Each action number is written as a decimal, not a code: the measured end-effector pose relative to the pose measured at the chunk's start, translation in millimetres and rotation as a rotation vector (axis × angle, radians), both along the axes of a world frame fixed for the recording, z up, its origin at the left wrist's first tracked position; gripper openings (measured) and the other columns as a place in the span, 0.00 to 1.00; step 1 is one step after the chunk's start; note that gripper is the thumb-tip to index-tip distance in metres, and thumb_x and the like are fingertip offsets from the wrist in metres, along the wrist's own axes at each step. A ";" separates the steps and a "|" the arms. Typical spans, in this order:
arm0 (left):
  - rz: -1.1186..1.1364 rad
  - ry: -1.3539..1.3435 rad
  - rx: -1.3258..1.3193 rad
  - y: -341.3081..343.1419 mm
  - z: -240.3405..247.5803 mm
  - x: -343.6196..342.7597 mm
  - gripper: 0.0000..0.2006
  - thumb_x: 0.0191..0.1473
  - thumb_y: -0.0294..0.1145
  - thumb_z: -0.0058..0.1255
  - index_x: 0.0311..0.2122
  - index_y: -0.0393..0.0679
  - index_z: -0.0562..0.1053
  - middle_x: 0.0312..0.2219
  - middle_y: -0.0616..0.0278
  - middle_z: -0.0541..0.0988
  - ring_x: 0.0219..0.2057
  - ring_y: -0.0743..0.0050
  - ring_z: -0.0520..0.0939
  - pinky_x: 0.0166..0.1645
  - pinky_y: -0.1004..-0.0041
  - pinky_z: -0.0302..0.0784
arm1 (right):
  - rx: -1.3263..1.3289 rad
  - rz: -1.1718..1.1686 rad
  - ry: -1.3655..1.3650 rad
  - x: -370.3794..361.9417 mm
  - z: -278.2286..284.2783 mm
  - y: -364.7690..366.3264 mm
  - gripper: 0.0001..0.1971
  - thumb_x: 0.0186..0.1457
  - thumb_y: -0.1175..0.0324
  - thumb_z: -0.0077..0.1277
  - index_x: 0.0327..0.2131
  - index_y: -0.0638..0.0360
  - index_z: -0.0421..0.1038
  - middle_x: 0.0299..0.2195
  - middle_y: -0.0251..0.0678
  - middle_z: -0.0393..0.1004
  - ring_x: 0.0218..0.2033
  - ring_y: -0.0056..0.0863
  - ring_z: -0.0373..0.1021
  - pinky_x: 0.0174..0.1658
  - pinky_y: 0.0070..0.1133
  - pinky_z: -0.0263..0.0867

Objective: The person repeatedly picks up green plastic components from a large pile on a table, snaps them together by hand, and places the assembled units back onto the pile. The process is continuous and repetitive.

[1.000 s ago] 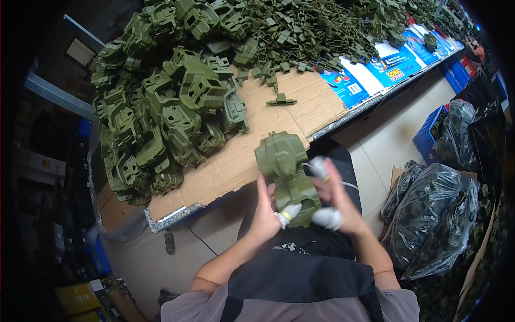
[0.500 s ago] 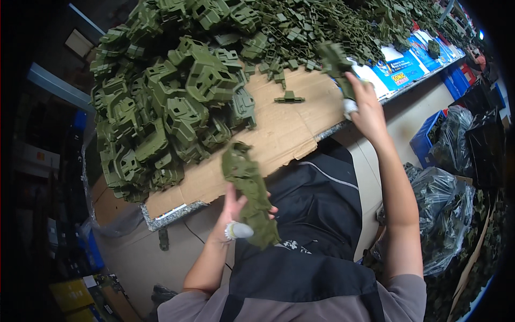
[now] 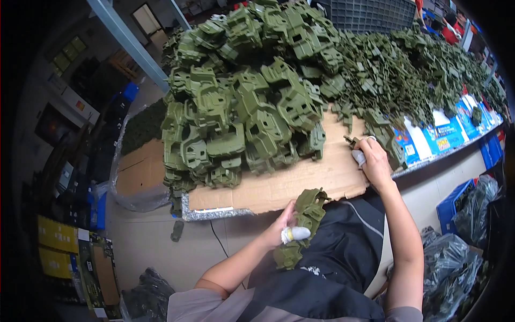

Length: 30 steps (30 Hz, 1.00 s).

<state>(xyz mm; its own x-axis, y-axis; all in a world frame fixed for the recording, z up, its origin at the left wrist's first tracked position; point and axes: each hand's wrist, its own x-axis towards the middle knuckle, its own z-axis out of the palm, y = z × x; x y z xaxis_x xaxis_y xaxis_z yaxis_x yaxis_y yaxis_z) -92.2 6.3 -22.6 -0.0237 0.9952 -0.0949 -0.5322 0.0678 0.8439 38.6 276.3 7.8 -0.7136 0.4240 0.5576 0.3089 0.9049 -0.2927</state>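
Note:
My left hand (image 3: pixel 283 228) is closed round a long olive-green plastic toy vehicle body (image 3: pixel 310 216), held tilted over my lap. A white cover wraps its thumb. At the table's near edge, my right hand (image 3: pixel 376 163) pinches a small green plastic part (image 3: pixel 351 141) just above the cardboard (image 3: pixel 338 172); the fingers partly hide it. This hand's thumb also has a white cover. Right beside it, another long green plastic piece (image 3: pixel 382 129) lies along the edge of the heap of small parts.
A tall stack of green vehicle bodies (image 3: pixel 257 112) fills the table's left side. Small green parts (image 3: pixel 397 70) are heaped at the back right, before a dark crate (image 3: pixel 370 15). Printed blue card (image 3: pixel 445 131) covers the right edge. Plastic bags (image 3: pixel 448 263) stand on the floor.
My right hand has let go of the long green piece at the heap's edge and now pinches a small part. My left hand still holds its vehicle body. The view has shifted.

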 end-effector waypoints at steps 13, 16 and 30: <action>-0.291 0.040 -0.263 7.7 -11.6 36.3 0.31 0.48 0.24 0.51 0.58 0.39 0.55 0.50 0.57 0.67 0.47 0.72 0.72 0.49 0.72 0.70 | -0.495 0.175 -0.118 113.5 -8.1 -152.1 0.11 0.41 0.75 0.56 0.33 0.61 0.71 0.23 0.38 0.69 0.25 0.36 0.68 0.30 0.27 0.65; -0.330 0.128 -0.227 9.9 -14.5 40.4 0.30 0.48 0.20 0.51 0.58 0.40 0.56 0.47 0.59 0.69 0.43 0.76 0.74 0.45 0.76 0.73 | -0.533 0.165 -0.202 116.5 -7.8 -153.4 0.12 0.40 0.77 0.54 0.33 0.63 0.70 0.24 0.41 0.70 0.26 0.39 0.69 0.30 0.28 0.65; -0.310 0.381 -0.129 2.8 -14.6 54.8 0.33 0.42 0.27 0.62 0.53 0.37 0.59 0.37 0.62 0.75 0.33 0.84 0.76 0.37 0.79 0.73 | -0.476 0.291 -0.175 119.4 -23.0 -149.0 0.21 0.31 0.82 0.49 0.36 0.61 0.70 0.22 0.40 0.66 0.24 0.41 0.67 0.27 0.30 0.64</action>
<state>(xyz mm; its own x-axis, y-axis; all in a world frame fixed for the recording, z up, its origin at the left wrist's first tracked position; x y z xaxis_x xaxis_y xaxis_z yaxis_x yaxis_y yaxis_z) -37.4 9.1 -37.2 0.2139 0.9419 -0.2591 -0.1270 0.2898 0.9486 158.0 127.3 -15.2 -0.9026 0.3719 0.2168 0.1482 0.7412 -0.6548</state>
